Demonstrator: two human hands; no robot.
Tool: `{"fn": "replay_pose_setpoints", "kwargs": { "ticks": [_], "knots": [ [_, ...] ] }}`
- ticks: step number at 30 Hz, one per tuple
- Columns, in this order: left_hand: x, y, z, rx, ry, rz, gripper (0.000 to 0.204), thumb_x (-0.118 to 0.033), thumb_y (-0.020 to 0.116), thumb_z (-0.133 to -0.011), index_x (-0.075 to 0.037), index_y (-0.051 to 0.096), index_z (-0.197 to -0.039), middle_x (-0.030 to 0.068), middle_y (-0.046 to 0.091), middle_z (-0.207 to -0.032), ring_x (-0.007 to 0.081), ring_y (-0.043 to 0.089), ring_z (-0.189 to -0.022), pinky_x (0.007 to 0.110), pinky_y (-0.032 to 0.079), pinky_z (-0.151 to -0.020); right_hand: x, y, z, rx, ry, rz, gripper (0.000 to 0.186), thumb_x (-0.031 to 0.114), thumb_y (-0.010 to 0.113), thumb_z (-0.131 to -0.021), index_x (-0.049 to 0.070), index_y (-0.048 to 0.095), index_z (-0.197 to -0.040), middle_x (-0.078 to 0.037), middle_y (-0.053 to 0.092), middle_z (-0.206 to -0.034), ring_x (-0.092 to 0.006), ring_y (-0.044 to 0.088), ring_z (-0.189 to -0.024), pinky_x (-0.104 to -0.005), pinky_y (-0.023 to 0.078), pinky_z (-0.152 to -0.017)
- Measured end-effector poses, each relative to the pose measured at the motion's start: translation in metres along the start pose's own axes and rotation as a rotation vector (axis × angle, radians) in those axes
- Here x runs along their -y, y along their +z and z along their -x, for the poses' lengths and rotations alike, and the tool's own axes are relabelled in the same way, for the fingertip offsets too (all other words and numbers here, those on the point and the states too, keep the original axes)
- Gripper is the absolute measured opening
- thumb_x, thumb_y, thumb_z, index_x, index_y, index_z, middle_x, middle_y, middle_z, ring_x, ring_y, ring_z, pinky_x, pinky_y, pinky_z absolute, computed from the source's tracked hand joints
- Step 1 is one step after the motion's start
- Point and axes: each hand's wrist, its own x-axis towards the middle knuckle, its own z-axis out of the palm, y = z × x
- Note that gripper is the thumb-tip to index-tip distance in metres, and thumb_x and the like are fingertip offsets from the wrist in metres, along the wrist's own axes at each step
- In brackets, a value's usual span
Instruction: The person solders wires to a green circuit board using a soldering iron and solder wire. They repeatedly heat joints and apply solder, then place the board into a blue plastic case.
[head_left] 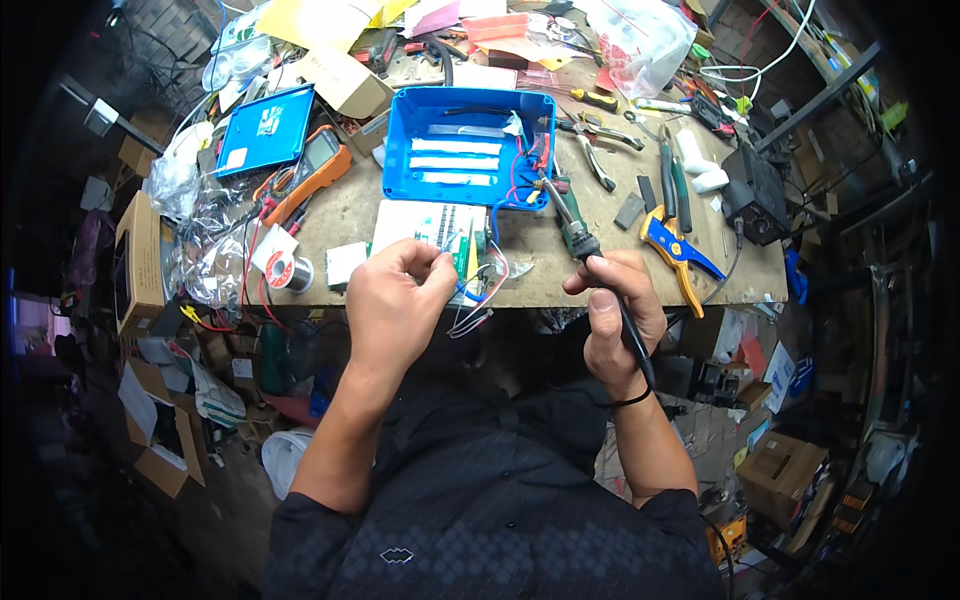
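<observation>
My right hand (622, 315) is wrapped round the black handle of a soldering iron (574, 228), whose metal end points up and left toward the blue box. A black cable runs down from its handle along my wrist. My left hand (402, 295) is closed in a pinch at the table's front edge; what lies between thumb and forefinger is hidden. Just beyond those fingertips is a green circuit board (461, 245) with loose thin wires (490, 285) beside it. An open blue plastic box (455, 145) with white strips inside sits behind the board.
Left on the table (345, 225) are a solder spool (289, 273), an orange multimeter (312, 172) and a blue lid (264, 130). To the right lie wire strippers (682, 255), pliers (592, 150) and a black power box (755, 195). Bags and papers crowd the back.
</observation>
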Motion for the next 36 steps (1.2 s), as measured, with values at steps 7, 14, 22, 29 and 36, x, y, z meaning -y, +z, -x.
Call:
{"fn": "replay_pose_setpoints", "kwargs": {
  "ticks": [7,14,22,29,36],
  "knots": [
    [-0.007,0.008,0.001,-0.1,-0.017,-0.129,0.015,-0.011,0.077,-0.091,0.001,0.072,-0.085,0.0019,0.066,-0.064,0.0076,0.06,-0.059,0.031,0.046,-0.055,0.005,-0.007,-0.029,0.159,0.02,0.053,0.028,-0.004,0.07,-0.087,0.0,0.077,-0.114,-0.014,0.072,-0.095,-0.0246,0.071,-0.086,-0.0341,0.056,-0.078],
    [-0.013,0.022,0.002,-0.198,0.146,-0.44,0.018,-0.019,0.077,-0.09,-0.006,0.068,-0.08,0.0101,0.065,-0.062,0.0277,0.066,-0.055,0.041,0.05,-0.055,-0.012,-0.009,-0.054,0.335,0.064,0.004,0.019,-0.001,0.074,-0.089,0.0,0.08,-0.107,-0.013,0.074,-0.091,-0.0233,0.071,-0.082,-0.0331,0.055,-0.074],
    [-0.029,0.016,-0.002,-0.114,0.126,-0.564,0.022,-0.023,0.08,-0.089,-0.007,0.069,-0.08,0.01,0.067,-0.063,0.0317,0.069,-0.059,0.044,0.051,-0.056,-0.031,-0.012,-0.06,0.287,0.122,-0.089,0.016,-0.001,0.073,-0.09,-0.001,0.08,-0.105,-0.013,0.075,-0.09,-0.0228,0.071,-0.081,-0.0327,0.055,-0.074],
    [-0.026,0.016,-0.007,-0.176,0.204,-0.571,0.022,-0.017,0.079,-0.089,-0.006,0.066,-0.075,0.011,0.065,-0.061,0.0306,0.067,-0.055,0.041,0.049,-0.053,-0.043,-0.015,-0.07,0.308,0.108,-0.162,0.016,0.001,0.073,-0.091,-0.001,0.079,-0.106,-0.013,0.075,-0.091,-0.0229,0.072,-0.082,-0.0328,0.056,-0.075],
    [-0.036,0.026,-0.012,-0.165,0.131,-0.524,0.023,-0.013,0.078,-0.089,-0.005,0.065,-0.072,0.0115,0.063,-0.059,0.0304,0.063,-0.05,0.041,0.047,-0.051,-0.051,-0.014,-0.084,0.373,0.082,-0.192,0.017,0.001,0.074,-0.09,-0.001,0.079,-0.107,-0.014,0.075,-0.091,-0.0222,0.071,-0.079,-0.0324,0.055,-0.072]
  ]
}}
